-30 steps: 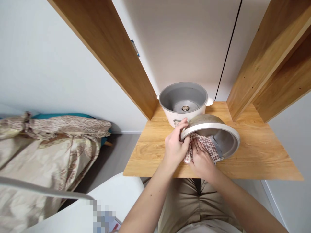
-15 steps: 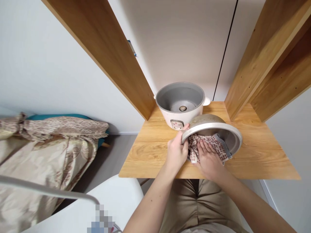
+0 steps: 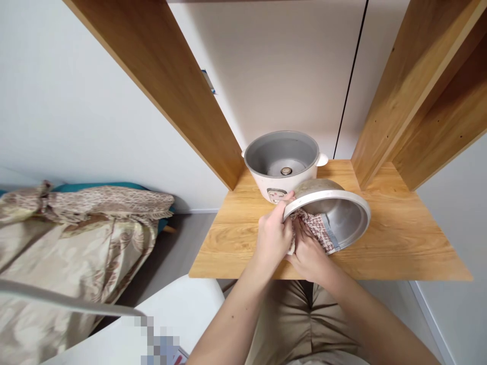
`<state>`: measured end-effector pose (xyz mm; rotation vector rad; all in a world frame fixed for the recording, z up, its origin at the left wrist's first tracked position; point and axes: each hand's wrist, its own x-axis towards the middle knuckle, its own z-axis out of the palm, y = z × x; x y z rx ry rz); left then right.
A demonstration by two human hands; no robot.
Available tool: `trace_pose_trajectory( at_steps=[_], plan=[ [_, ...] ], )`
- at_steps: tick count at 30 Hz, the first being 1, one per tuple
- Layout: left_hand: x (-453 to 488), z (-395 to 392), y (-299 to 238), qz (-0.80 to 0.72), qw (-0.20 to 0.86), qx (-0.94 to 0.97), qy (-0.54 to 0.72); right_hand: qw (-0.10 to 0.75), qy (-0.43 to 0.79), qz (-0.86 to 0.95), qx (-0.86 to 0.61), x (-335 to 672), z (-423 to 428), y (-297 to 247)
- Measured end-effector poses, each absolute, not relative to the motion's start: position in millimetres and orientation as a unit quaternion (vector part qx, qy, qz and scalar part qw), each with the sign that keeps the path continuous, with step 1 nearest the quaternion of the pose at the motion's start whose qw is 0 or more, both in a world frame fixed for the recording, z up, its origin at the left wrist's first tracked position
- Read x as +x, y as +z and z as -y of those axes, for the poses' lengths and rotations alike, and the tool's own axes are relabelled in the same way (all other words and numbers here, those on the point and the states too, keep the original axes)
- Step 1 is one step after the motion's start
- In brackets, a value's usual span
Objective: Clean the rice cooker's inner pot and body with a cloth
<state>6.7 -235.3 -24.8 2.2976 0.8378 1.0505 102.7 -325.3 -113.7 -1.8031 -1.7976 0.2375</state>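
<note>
A metal inner pot (image 3: 342, 215) is tilted on its side over the wooden desk (image 3: 403, 243), its mouth toward me. My left hand (image 3: 274, 237) grips the pot's rim at the left, fingers curled over it. My right hand (image 3: 307, 252) presses a patterned cloth (image 3: 321, 230) against the inside of the pot near the left rim. Behind the pot stands a white rice cooker body (image 3: 283, 165), open and hollow, with a round plate at its bottom.
Wooden shelf boards (image 3: 171, 81) rise on the left and on the right (image 3: 414, 96) of the desk. A bed with a patterned blanket (image 3: 76, 228) lies at the left. A white chair (image 3: 182, 309) stands below the desk edge.
My right hand has drawn the cloth leftward inside the pot, from the middle toward the left rim. The pot has tilted slightly. My left hand keeps its hold on the rim.
</note>
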Motion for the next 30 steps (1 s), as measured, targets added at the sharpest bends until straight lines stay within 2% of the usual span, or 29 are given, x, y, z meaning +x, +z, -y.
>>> trace_pose_trajectory(
  at_steps=[5, 10, 14, 22, 26, 30],
  plan=[
    [4, 232, -21, -0.28, 0.236, 0.855, 0.368, 0.181, 0.065, 0.662, -0.724, 124, 345, -115],
    [9, 233, -19, -0.264, 0.237, 0.857, 0.373, 0.138, 0.06, 0.664, -0.732, 131, 352, -114],
    [10, 239, -33, -0.308, 0.276, 0.811, 0.414, 0.143, 0.063, 0.657, -0.737, 124, 348, -112],
    [5, 259, -96, -0.384, 0.395, 0.693, 0.465, 0.17, 0.069, 0.664, -0.725, 125, 348, -117],
    [8, 262, -92, -0.386, 0.398, 0.687, 0.47, 0.187, 0.086, 0.666, -0.717, 121, 344, -120],
    [4, 259, -75, -0.371, 0.366, 0.72, 0.458, 0.249, 0.113, 0.668, -0.693, 112, 335, -123]
  ],
)
